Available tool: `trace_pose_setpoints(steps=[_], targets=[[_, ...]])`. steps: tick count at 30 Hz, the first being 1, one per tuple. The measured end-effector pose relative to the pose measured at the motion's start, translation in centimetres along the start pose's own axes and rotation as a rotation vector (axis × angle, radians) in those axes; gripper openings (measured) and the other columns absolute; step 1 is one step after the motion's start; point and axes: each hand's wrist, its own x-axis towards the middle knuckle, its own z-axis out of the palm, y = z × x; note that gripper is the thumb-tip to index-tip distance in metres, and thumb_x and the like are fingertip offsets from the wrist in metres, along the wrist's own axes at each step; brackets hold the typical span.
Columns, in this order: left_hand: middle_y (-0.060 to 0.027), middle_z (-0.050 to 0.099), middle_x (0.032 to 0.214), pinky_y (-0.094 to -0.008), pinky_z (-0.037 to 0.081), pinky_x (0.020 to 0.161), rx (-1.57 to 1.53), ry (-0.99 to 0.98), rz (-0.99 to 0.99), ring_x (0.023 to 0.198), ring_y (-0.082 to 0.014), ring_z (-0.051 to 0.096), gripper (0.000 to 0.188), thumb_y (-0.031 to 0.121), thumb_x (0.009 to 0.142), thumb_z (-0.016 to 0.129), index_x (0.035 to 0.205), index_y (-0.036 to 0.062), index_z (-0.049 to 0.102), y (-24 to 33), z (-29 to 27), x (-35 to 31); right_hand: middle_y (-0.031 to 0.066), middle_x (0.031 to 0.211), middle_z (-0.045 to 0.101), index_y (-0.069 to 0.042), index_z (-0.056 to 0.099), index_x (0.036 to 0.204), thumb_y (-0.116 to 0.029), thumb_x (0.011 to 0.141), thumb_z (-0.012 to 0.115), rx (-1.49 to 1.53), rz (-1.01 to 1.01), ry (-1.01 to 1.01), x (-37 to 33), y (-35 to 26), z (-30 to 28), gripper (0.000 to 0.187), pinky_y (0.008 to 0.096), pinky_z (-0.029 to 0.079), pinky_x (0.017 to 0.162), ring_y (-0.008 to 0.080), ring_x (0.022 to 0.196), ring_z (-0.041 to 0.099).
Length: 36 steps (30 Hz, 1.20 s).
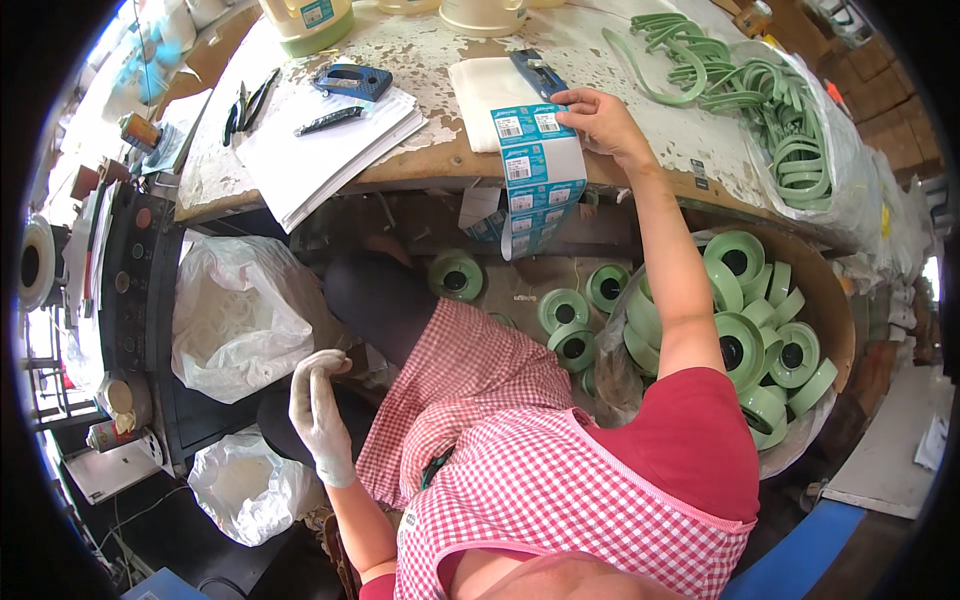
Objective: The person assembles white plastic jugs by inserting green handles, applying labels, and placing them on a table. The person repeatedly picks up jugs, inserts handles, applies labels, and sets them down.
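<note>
A strip of blue-and-white printed labels [545, 165] lies over the bench edge, and its lower end hangs down in a loop. My bare right hand [603, 125] grips the strip's upper right corner between thumb and fingers. Just beyond my fingertips, a blue tool with a metal part [537, 75] rests on white backing paper [478, 95]. My left hand [320, 410], in a white glove, is raised at the lower left near my lap. Its fingers are pressed together and bent toward the thumb; whatever may be between them is hidden.
On the worn bench [430, 60] lie a paper stack [335, 150], a blue staple gun [353, 82] and pliers [250, 105]. Green strips [760, 100] pile at the right. Green round parts [740, 345] fill a bin beside my right arm. Plastic bags [245, 320] stand left.
</note>
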Motion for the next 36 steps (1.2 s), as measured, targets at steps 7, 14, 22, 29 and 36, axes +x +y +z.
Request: trace_pose_setpoints(steps=[7,14,22,29,36], targets=[[-0.0129,0.071,0.112,-0.0336,0.053,0.094,-0.031,0.027,-0.061,0.098,-0.0201,0.068,0.029,0.017,0.113,0.047,0.109,-0.0041,0.067,-0.9,-0.3,-0.7,-0.0007,0.087,0.067,-0.004,0.073,0.125,-0.003,0.09,0.074,-0.271,-0.095,-0.022,2.0,1.2,-0.7,0.035,0.024,0.048,0.062,0.0074,0.075,0.058],[-0.0136,0.071,0.111,-0.0345,0.053,0.094,-0.052,0.021,-0.069,0.098,-0.0206,0.068,0.029,0.016,0.112,0.047,0.107,-0.0046,0.067,-1.3,-0.1,-0.3,0.0013,0.083,0.066,-0.007,0.074,0.121,-0.009,0.089,0.075,-0.626,-0.219,0.103,1.9,0.7,0.6,0.031,0.0267,0.049,0.061,0.0089,0.067,0.058],[-0.012,0.069,0.109,-0.033,0.053,0.091,0.094,0.002,-0.095,0.095,-0.0193,0.065,0.03,0.013,0.11,0.044,0.105,-0.0055,0.067,-1.2,0.6,-0.3,0.0052,0.088,0.073,-0.007,0.07,0.112,-0.016,0.089,0.081,-0.291,-0.106,0.122,1.8,2.1,-0.2,0.027,0.0251,0.05,0.053,0.0085,0.061,0.06],[-0.0119,0.065,0.109,-0.0344,0.054,0.094,0.039,-0.08,-0.101,0.098,-0.021,0.064,0.037,0.023,0.112,0.04,0.108,-0.0043,0.064,-2.6,0.5,-0.3,0.0032,0.079,0.07,-0.005,0.075,0.094,-0.014,0.083,0.085,-0.082,-0.252,0.31,-0.7,2.4,1.8,0.017,0.0283,0.051,0.055,0.0104,0.064,0.063],[-0.0139,0.068,0.112,-0.0352,0.054,0.095,0.025,-0.039,-0.101,0.099,-0.0221,0.066,0.039,0.026,0.113,0.04,0.113,-0.0042,0.065,-3.9,-1.4,-0.6,0.0036,0.13,0.063,-0.016,0.071,0.084,-0.021,0.077,0.087,-1.032,-1.17,0.671,-6.3,1.0,4.8,0.018,0.0442,0.046,0.095,0.027,0.107,0.06]])
